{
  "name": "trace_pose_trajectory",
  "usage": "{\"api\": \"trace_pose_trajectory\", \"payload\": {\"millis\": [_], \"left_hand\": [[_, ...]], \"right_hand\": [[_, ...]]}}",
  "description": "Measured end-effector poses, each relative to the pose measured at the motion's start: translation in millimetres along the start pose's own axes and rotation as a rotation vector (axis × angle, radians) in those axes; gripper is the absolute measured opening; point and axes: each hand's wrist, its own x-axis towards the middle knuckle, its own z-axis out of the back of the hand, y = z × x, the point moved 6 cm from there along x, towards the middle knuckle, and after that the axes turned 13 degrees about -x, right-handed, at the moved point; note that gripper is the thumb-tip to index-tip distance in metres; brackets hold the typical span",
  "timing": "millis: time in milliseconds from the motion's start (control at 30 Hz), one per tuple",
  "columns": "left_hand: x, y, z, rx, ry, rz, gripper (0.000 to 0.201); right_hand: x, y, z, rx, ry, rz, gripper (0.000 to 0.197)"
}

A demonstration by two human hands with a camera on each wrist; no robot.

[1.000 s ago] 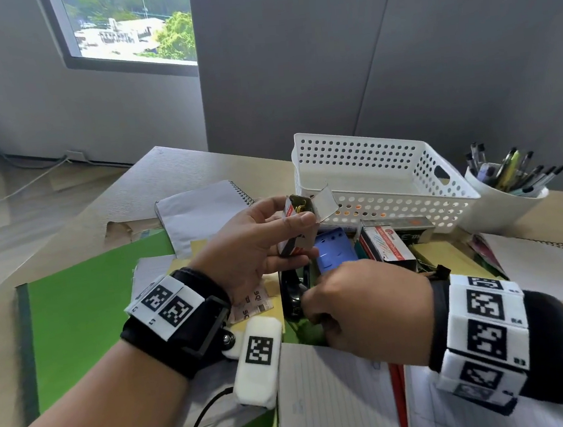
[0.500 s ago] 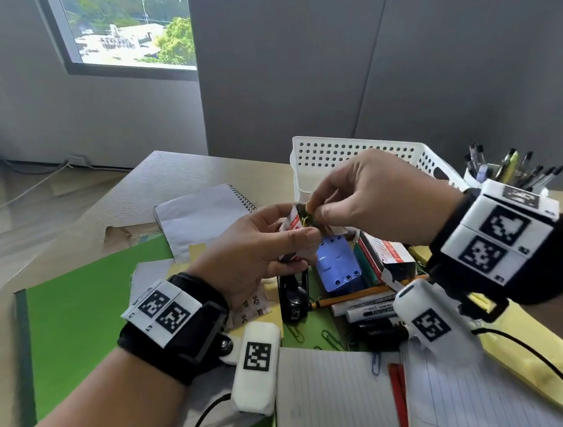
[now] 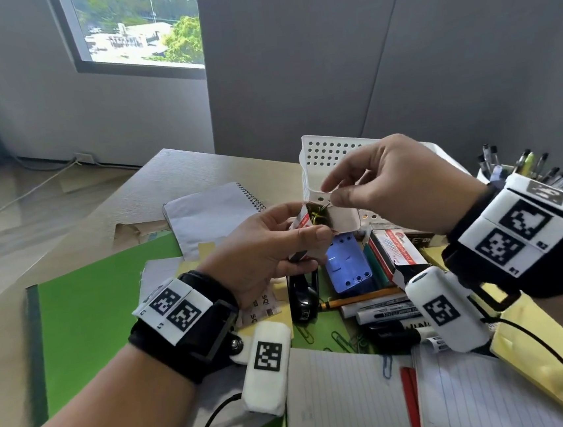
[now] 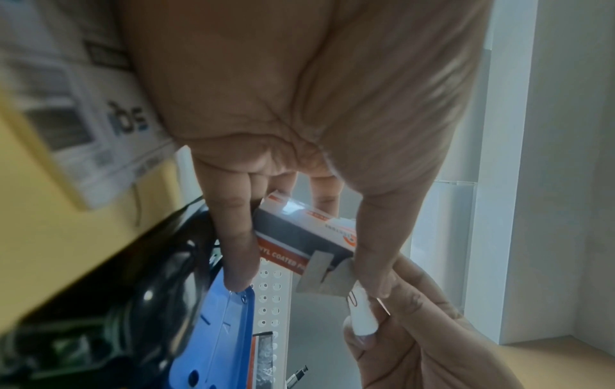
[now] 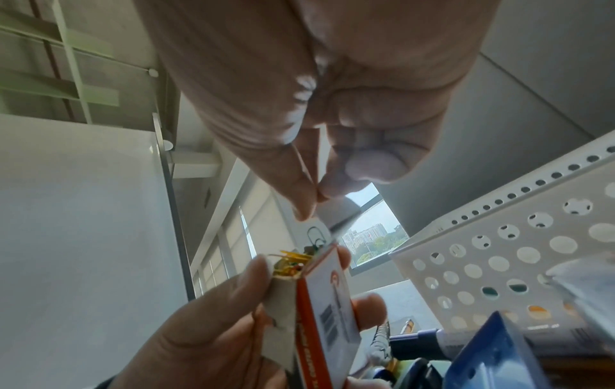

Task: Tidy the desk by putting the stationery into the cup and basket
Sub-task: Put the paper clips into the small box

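While the left hand [image 3: 263,249] grips one small red-and-white cardboard box of paper clips [image 3: 303,221] above the desk, fingers and thumb curled round its sides, the right hand [image 3: 398,188] pinches the box's open white flap [image 3: 342,219] between thumb and forefinger. Its long axis tilts up and away, open end uppermost, with yellow and green wire clips showing inside. Behind stands one white perforated plastic basket [image 3: 325,150]; to the right, one white cup [image 3: 486,176] bristles with pens. Below lie one glossy blue plastic block [image 3: 347,269], one black stapler [image 3: 303,297], three markers [image 3: 382,313] and loose paper clips [image 3: 337,338].
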Motion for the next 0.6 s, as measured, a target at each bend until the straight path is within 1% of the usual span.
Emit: {"api": "trace_pose_trajectory", "payload": {"millis": [33, 100, 167, 267, 433, 533, 600], "left_hand": [[0.3, -0.2, 0.1, -0.017, 0.005, 0.002, 0.042], [0.0, -0.6, 0.8, -0.077, 0.005, 0.004, 0.042], [-1.0, -1.1, 1.0, -0.117, 0.002, 0.005, 0.046], [-2.2, -1.5, -2.3, -0.107, 0.029, 0.007, 0.049], [-1.3, -1.8, -3.3, -0.099, 0.057, -0.006, 0.052], [-0.1, -1.0, -1.8, -0.089, 0.059, -0.01, 0.046], [-0.2, -1.0, -1.7, -0.071, 0.063, -0.014, 0.047]], "right_hand": [[-0.9, -0.1, 0.7, -0.02, 0.003, 0.009, 0.007], [-3.5, 1.6, -2.3, -0.066, 0.077, 0.023, 0.008], [-6.3, 5.3, -5.9, -0.109, 0.138, 0.056, 0.014], [-5.5, 6.2, -7.5, -0.179, 0.103, 0.075, 0.015], [-6.9, 8.5, -9.9, -0.165, 0.074, 0.078, 0.015], [-10.0, 9.0, -11.6, -0.247, 0.101, 0.065, 0.014], [-12.3, 9.1, -14.8, -0.314, 0.148, 0.058, 0.015]]}}
